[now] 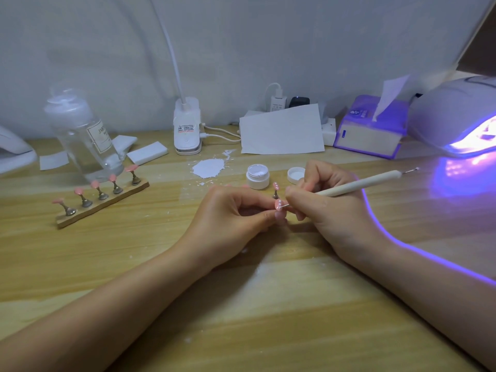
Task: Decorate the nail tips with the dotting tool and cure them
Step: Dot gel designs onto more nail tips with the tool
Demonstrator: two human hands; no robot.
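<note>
My left hand [236,213] pinches a pink nail tip [279,204] with white dots between thumb and fingers at the table's middle. My right hand [327,200] grips the cream dotting tool [359,183] like a pen, its metal point touching that tip. Just behind stands a second dotted pink tip on its metal stand [276,190]. A wooden holder [104,204] at the left carries several plain pink tips. An open white gel pot [257,176] and its lid [295,175] sit behind my hands. The curing lamp [456,116] glows violet at the far right.
A clear bottle [83,135] stands behind the holder. A clip lamp base [187,127] with its cable, a white paper sheet [281,130] and a purple tissue box [373,127] line the back. White spilled paint [209,167] marks the wooden table [241,304].
</note>
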